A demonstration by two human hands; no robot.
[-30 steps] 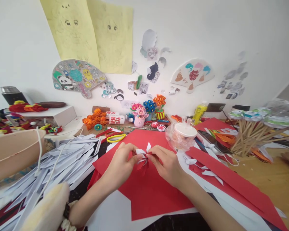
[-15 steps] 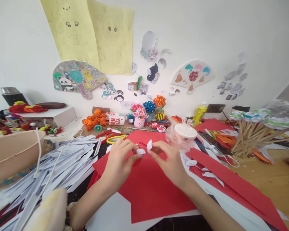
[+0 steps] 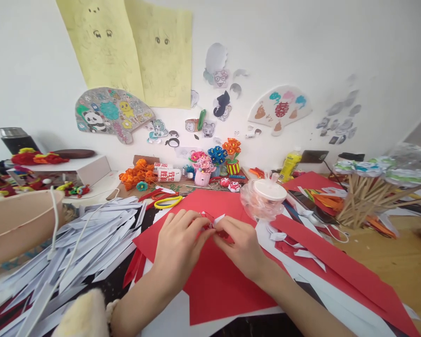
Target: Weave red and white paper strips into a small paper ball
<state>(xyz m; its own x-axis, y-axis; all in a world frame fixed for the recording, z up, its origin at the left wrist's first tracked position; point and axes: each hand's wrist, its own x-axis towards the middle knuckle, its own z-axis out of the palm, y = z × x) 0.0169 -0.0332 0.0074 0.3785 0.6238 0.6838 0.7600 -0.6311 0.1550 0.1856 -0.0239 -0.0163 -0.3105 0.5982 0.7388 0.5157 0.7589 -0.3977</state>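
My left hand (image 3: 179, 241) and my right hand (image 3: 241, 245) meet over large red paper sheets (image 3: 228, 290). Both are closed in a pinch, fingertips almost touching. A small white folded paper piece (image 3: 219, 218) pokes up from the right fingertips. At the left fingertips shows a small red and white folded paper piece (image 3: 206, 216), largely covered by the fingers. Whether the two pieces are joined I cannot tell. Just beyond the left hand lie yellow-handled scissors (image 3: 168, 202).
White paper strips (image 3: 101, 234) are heaped at left, beside a pink tub (image 3: 21, 220). A lidded plastic cup (image 3: 268, 192) stands behind the right hand. Red paper strips (image 3: 337, 262) lie at right, near bundled sticks (image 3: 361, 201). Craft flowers (image 3: 217, 157) line the wall.
My hands have come closer together and the fingertips now nearly touch. The white paper pieces, plainly visible and apart before, are now mostly covered by the fingers.
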